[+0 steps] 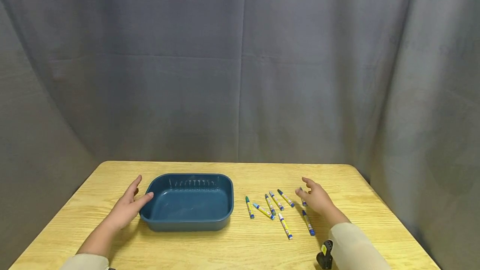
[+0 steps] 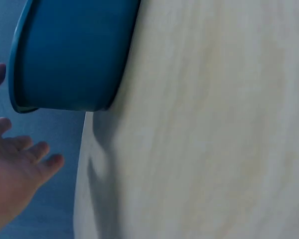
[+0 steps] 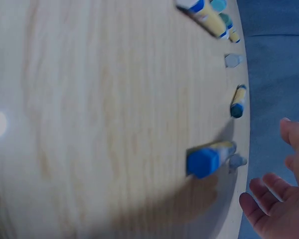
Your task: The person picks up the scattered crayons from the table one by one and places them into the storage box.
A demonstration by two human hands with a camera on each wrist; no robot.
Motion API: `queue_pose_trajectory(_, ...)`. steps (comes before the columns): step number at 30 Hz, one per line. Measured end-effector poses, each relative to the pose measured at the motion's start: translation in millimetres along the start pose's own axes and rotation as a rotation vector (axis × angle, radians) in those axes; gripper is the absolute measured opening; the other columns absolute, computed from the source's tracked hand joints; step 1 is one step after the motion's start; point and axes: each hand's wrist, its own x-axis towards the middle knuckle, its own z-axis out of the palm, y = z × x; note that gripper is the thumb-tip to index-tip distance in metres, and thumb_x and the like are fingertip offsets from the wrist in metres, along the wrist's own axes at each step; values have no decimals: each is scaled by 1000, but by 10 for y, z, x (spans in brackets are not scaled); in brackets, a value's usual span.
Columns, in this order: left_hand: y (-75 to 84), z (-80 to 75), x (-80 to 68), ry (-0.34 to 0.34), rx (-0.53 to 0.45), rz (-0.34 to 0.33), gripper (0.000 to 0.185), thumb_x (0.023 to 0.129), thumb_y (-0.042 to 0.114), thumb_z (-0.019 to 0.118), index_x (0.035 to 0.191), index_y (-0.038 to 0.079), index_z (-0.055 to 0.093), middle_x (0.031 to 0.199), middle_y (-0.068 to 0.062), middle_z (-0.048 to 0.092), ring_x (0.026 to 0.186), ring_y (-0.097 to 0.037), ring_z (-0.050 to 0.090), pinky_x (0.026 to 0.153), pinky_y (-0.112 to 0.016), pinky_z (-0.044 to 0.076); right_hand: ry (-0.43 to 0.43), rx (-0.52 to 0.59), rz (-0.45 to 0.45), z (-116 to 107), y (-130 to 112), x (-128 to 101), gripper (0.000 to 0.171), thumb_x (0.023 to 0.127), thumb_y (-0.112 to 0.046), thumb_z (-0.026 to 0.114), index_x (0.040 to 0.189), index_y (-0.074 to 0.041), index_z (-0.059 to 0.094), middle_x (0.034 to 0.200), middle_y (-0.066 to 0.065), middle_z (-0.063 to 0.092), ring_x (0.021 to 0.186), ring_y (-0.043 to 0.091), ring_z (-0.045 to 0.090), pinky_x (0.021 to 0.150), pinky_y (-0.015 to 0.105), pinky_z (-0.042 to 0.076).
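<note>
A dark blue plastic tray stands empty on the wooden table. My left hand lies open at the tray's left end, its thumb right by the rim; the left wrist view shows the spread fingers beside the tray wall. Several yellow-and-blue crayons lie scattered to the right of the tray. Over their right edge hovers my right hand, open and holding nothing. One crayon lies just in front of it, seen close up as a blue-tipped crayon in the right wrist view.
A grey curtain hangs behind the table. The table's rounded far corners and right edge are near the right hand. A black wrist-mounted camera sits on the right sleeve.
</note>
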Motion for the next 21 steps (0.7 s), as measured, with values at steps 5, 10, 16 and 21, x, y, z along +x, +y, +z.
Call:
queue_pose_trajectory(5,-122,75,-60,-14,-151,-4,89,100,26,54,156,6,-11,161,-31,-3,146,-53,6,115,-65,16,-7,0,35,25,101,-3,69,100,-32,56,151,4,26,142,38,38,125,56,43,99,65,43)
queue_pose_trajectory(10,-182,132,-95,-36,-240,-3,88,98,20,55,156,5,-9,162,-28,-5,147,-50,5,117,-31,30,15,-7,33,63,158,21,67,98,-28,58,148,8,31,135,36,46,124,53,46,99,61,44)
queue_pose_trajectory(16,-251,209,-119,-38,-395,51,81,97,9,52,156,-1,-2,162,-28,-4,150,-24,17,85,3,33,38,-54,1,107,209,42,63,97,-24,61,143,12,38,127,33,54,121,50,49,100,59,44)
queue_pose_trajectory(21,-331,281,-113,-9,-455,92,77,97,5,51,156,-1,2,160,-31,2,104,29,35,86,1,37,37,-82,-2,129,223,58,61,96,-23,62,141,12,41,125,31,56,127,53,42,104,62,39)
